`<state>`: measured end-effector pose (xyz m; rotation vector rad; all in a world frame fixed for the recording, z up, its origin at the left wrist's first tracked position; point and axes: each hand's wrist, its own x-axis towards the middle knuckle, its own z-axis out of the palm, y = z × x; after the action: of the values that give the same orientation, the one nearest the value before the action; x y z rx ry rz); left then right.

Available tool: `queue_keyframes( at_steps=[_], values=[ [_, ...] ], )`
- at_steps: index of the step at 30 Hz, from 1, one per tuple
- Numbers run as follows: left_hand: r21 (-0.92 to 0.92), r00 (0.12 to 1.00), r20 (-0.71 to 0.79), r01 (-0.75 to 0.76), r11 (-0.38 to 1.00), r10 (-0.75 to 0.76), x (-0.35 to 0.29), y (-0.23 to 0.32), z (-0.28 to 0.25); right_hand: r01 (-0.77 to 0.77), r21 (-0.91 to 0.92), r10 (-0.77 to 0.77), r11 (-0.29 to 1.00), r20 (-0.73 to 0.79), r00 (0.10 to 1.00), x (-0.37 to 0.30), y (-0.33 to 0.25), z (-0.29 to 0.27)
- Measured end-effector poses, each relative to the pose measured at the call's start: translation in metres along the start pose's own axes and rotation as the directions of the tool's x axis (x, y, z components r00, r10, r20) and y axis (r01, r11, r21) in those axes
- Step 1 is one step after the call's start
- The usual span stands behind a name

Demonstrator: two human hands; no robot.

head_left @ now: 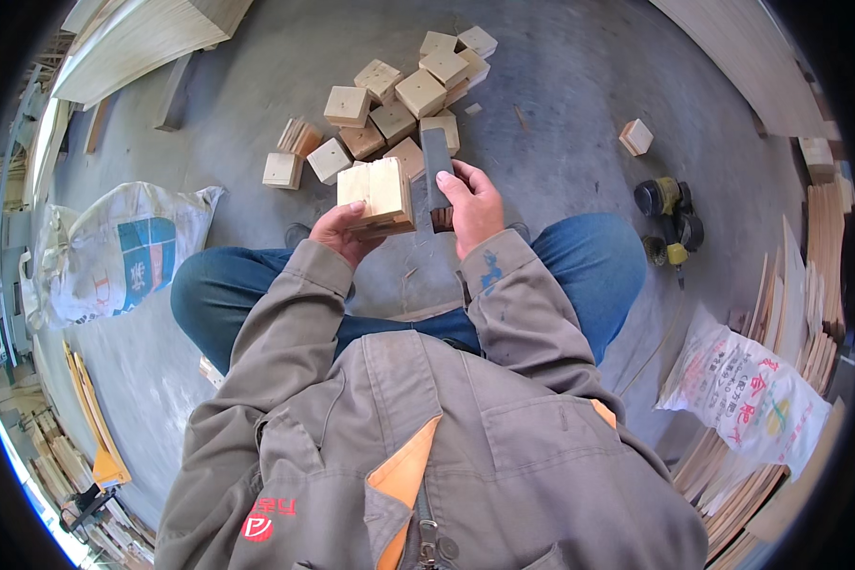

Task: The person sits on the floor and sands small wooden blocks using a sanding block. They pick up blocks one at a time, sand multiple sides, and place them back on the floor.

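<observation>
My left hand (342, 231) grips a pale wooden block (372, 190) from its lower side, thumb on its near edge. The block's side shows layers, and its far edge looks rough. Held nearly upright in my right hand (478, 204) is a long, flat dark grey bar (436, 157) with a reddish-brown lower end. A narrow gap separates the bar from the block. Just beyond both hands, several similar wooden blocks (420, 93) lie in a loose heap on the floor.
A lone block (636, 139) lies to the right, near a black and yellow power tool (673, 214). White sacks rest at left (85, 247) and right (746, 394). Wooden strips (826, 247) line the right side; pale panels (147, 47) stand at far left.
</observation>
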<state>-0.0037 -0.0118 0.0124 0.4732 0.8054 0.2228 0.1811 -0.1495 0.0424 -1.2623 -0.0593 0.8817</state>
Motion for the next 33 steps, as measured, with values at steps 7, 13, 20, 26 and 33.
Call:
queue_keyframes(
  at_steps=[7, 13, 20, 26, 33],
  values=[
    [0.129, 0.986, 0.005, -0.164, 0.978, 0.165, 0.005, -0.001, 0.005, 0.069, -0.025, -0.069, 0.997, 0.005, 0.998, -0.003, 0.0, -0.001],
    [0.354, 0.948, -0.037, -0.284, 0.891, 0.317, 0.019, -0.009, -0.009, 0.729, -0.626, -0.582, 0.276, 0.495, 0.645, -0.021, 0.001, 0.006],
    [0.489, 0.941, -0.039, -0.275, 0.828, 0.336, 0.014, -0.007, -0.005, 0.715, -0.683, -0.571, 0.148, 0.532, 0.626, -0.011, 0.01, 0.003],
    [0.432, 0.957, -0.103, -0.203, 0.879, 0.271, 0.0, 0.003, 0.016, 0.545, -0.783, -0.585, 0.3, 0.301, 0.753, 0.005, 0.003, -0.018],
    [0.526, 0.964, -0.155, -0.103, 0.844, 0.214, 0.0, 0.002, 0.006, 0.695, -0.683, -0.523, 0.226, 0.516, 0.678, -0.021, 0.01, 0.001]
  ],
)
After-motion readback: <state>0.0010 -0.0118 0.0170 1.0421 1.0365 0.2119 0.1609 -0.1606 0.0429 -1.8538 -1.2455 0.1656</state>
